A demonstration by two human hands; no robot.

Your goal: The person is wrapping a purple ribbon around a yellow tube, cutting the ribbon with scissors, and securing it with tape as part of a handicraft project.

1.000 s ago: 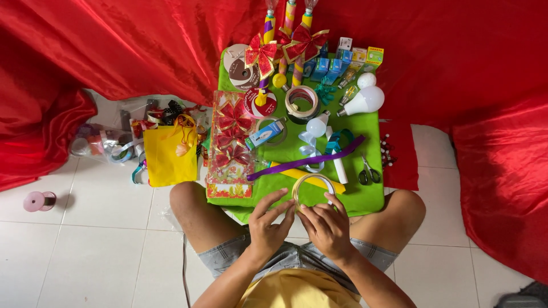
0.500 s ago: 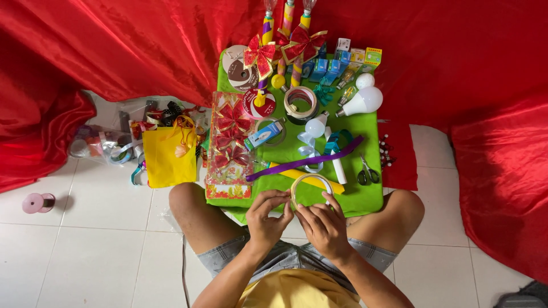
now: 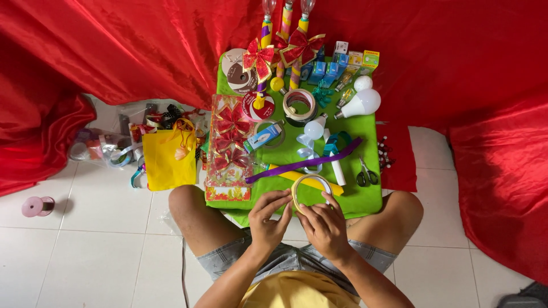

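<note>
Overhead view of a seated person working at a low green surface (image 3: 365,199) set against red drapery (image 3: 114,45). Both hands hold a yellow tape roll (image 3: 311,191) upright at the near edge of the surface, just in front of the knees. The left hand (image 3: 269,219) has its fingers (image 3: 279,199) pinching the roll's left rim; the right hand (image 3: 325,225) has its fingers (image 3: 329,198) curled over the right rim, thumb against the roll's lower edge. Just beyond the roll lie a yellow rod (image 3: 297,175) and a purple ribbon strip (image 3: 308,162), crossing diagonally. Small scissors (image 3: 366,174) rest to the right, near the surface's edge. A flat pack of red bows (image 3: 230,145) occupies the left side; a wide tape roll (image 3: 299,105) and a white light bulb (image 3: 361,104) lie farther back. On the tiled floor to the left stand a yellow gift bag (image 3: 168,157) and, well apart, a pink ribbon spool (image 3: 37,206).
</note>
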